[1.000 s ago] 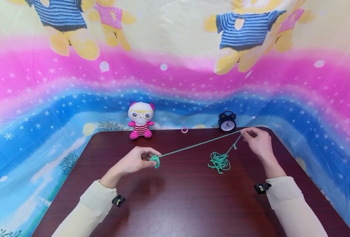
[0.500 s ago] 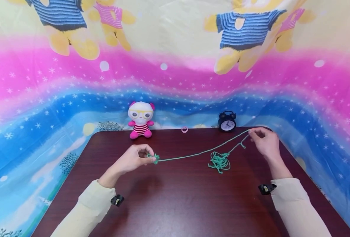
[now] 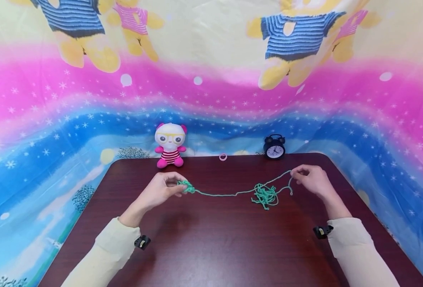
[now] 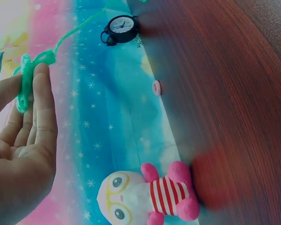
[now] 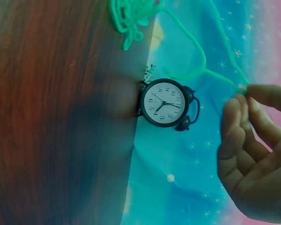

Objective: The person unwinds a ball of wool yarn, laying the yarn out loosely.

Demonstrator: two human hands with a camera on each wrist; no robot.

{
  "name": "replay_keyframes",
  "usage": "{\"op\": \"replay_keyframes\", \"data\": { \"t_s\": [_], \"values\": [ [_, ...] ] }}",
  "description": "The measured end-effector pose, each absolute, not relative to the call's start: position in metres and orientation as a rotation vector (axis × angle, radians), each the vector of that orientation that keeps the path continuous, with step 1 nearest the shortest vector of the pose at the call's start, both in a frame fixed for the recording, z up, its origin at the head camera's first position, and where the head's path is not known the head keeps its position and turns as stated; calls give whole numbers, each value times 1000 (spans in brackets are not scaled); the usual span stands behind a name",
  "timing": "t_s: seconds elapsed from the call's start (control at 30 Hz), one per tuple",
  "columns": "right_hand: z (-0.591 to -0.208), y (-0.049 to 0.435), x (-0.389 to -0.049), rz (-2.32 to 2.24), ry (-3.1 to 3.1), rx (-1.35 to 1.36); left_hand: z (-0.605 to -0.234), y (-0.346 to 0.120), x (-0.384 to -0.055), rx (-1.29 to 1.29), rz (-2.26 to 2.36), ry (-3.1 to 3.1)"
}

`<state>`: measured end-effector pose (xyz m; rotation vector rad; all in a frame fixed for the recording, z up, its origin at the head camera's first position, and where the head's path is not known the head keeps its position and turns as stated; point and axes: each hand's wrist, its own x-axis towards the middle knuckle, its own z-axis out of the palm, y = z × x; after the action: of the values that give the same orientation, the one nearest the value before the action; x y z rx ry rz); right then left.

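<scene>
Between thumb and fingertips my left hand (image 3: pixel 161 192) pinches a small wound bundle of green yarn (image 4: pixel 25 84), held above the table. From that bundle a single strand (image 3: pixel 215 195) sags across to my right hand (image 3: pixel 313 179), whose thumb and forefinger pinch the yarn above the table's right side. Below and left of the right hand lies a loose green tangle (image 3: pixel 265 195) on the table, and a short length with a small knot runs from it up to those fingertips. In the right wrist view, both strands meet at the pinching fingers (image 5: pixel 267 96).
On the dark red-brown table (image 3: pixel 211 247), a panda plush toy (image 3: pixel 170 145) sits at the back left. A small pink ring (image 3: pixel 223 157) is at the back edge, and a black alarm clock (image 3: pixel 274 147) stands at the back right. A printed cloth (image 3: pixel 211 95) hangs behind.
The strand between the hands went from taut to sagging. My right hand moved right, then back left and nearer. The left hand shifted little; its bundle turned between the fingers.
</scene>
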<state>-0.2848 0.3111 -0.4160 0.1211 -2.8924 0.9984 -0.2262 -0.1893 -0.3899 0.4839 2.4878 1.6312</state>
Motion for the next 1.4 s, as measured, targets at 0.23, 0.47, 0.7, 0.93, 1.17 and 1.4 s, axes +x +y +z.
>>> {"op": "replay_keyframes", "data": {
  "t_s": [0.23, 0.47, 0.7, 0.93, 1.17, 1.4],
  "values": [
    [-422, 302, -285, 1003, -2998, 201, -388, -187, -226, 459, 1667, 2470],
    [-425, 277, -284, 1030, -2962, 310, -386, -186, -225, 461, 1673, 2452],
    [-430, 239, -278, 1075, -2890, 499, -384, -183, -224, 460, 1666, 2456],
    [-435, 203, -272, 1105, -2857, 677, -382, -180, -222, 473, 1698, 2416],
    [-439, 179, -268, 1155, -2860, 735, -381, -177, -221, 469, 1712, 2403],
    [-442, 162, -264, 1168, -2845, 821, -381, -177, -222, 492, 1707, 2390]
  ]
}}
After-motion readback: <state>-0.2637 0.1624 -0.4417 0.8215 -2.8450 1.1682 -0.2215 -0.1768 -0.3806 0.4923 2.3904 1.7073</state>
